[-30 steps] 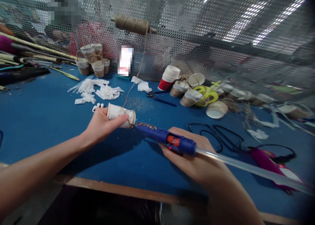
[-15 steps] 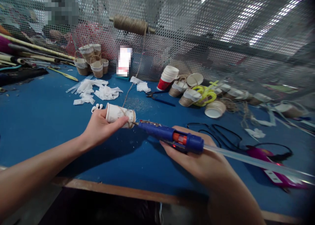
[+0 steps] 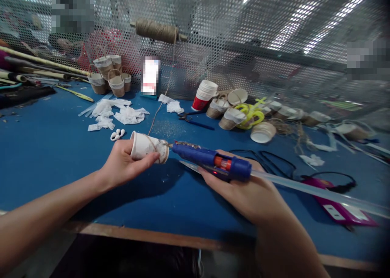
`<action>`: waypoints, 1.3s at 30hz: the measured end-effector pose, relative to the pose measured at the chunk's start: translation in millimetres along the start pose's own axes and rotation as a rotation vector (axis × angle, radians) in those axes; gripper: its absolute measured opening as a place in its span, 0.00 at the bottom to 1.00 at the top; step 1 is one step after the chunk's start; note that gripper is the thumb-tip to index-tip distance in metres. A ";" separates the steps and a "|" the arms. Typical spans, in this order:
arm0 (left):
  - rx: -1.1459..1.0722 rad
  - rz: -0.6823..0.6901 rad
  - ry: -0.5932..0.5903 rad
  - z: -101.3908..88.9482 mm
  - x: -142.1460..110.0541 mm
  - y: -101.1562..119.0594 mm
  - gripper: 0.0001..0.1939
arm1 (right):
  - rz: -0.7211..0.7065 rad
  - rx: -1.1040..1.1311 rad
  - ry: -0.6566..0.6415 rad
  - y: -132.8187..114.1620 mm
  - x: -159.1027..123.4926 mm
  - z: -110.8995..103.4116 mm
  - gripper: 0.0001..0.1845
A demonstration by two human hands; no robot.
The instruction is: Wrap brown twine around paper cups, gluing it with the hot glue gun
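My left hand (image 3: 123, 161) is closed around a white paper cup (image 3: 143, 147) lying on its side, its base towards the right. Twine (image 3: 156, 115) runs down to the cup from a spool (image 3: 157, 31) on the mesh wall, and some of it lies round the cup near its base. My right hand (image 3: 243, 188) grips a blue hot glue gun (image 3: 210, 159) with a red light showing and a long clear glue stick (image 3: 292, 188) out of its back. The gun's nozzle is at the base end of the cup; whether it touches I cannot tell.
On the blue table (image 3: 146, 213) are white fabric scraps (image 3: 131, 115), white earbuds (image 3: 117, 134), pliers (image 3: 195, 121), stacked paper cups (image 3: 204, 94), twine-wrapped baskets (image 3: 105, 77), yellow-handled scissors (image 3: 252, 115) and a purple power strip (image 3: 338, 207). A phone (image 3: 150, 77) stands by the mesh.
The glue gun's nozzle has shifted slightly up along the cup's base end. The cup has turned a little in my left hand. The whole view has shifted slightly.
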State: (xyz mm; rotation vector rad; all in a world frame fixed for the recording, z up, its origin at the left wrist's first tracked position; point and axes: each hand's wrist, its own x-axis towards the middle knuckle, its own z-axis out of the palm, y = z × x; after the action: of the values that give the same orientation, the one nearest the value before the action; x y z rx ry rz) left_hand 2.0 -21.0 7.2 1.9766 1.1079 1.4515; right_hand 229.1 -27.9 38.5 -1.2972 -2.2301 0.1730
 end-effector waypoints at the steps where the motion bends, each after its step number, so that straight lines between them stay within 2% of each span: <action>1: 0.018 0.022 -0.012 -0.4 -0.8 -0.8 0.10 | 0.003 -0.008 -0.008 -0.1 0.5 -0.4 0.06; 5: 0.064 0.075 -0.042 -1.2 -2.8 -2.2 0.10 | 0.076 0.026 -0.028 -4.5 4.1 -3.4 0.06; 7: 0.060 0.040 -0.037 -1.0 -2.3 -0.8 0.10 | 0.130 0.105 -0.062 -7.1 7.4 -5.4 0.08; 11: -0.073 -0.203 0.017 -0.1 1.5 2.1 0.07 | 0.315 0.407 -0.148 -0.2 18.0 -6.1 0.10; 13: -0.159 -0.335 0.043 0.5 3.4 0.9 0.06 | 0.380 0.539 -0.142 10.9 26.1 -3.5 0.12; 14: -0.193 -0.389 0.051 0.8 4.1 -0.3 0.06 | 0.396 0.566 -0.094 17.6 30.8 -1.5 0.13; 16: -0.242 -0.464 0.056 1.1 4.9 -3.1 0.06 | 0.493 0.538 0.026 31.2 41.2 3.3 0.13; 18: -0.271 -0.493 0.056 1.0 5.0 -5.2 0.07 | 0.577 0.411 0.082 43.8 51.3 9.1 0.12; 26: -0.244 -0.445 0.017 0.3 3.8 -3.1 0.07 | 0.675 0.139 -0.028 79.3 68.0 33.6 0.14; 29: -0.196 -0.387 -0.015 1.2 2.0 -2.9 0.08 | 0.620 0.042 0.004 70.2 67.5 32.5 0.09; 32: -0.116 -0.298 -0.076 1.5 -0.7 -2.7 0.10 | 0.456 0.051 -0.017 37.5 65.2 24.7 0.09; 34: -0.064 -0.193 -0.147 1.3 -2.8 -2.2 0.11 | 0.292 0.151 -0.141 10.0 63.1 19.3 0.13; 36: 0.008 -0.066 -0.218 1.0 -4.8 -2.2 0.11 | 0.019 0.362 -0.393 -13.3 61.4 16.5 0.17; 38: 0.102 0.062 -0.267 0.8 -6.4 -3.0 0.11 | -0.091 0.437 -0.544 -27.3 59.9 17.5 0.18; 39: 0.142 0.118 -0.292 0.8 -6.9 -3.6 0.11 | -0.110 0.461 -0.572 -30.7 59.1 19.3 0.18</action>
State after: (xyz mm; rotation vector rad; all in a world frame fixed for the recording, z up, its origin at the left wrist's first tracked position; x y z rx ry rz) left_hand 0.6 -24.4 0.3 2.2992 1.0026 1.1161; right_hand 173.0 8.4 56.9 -0.9415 -2.4929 1.0626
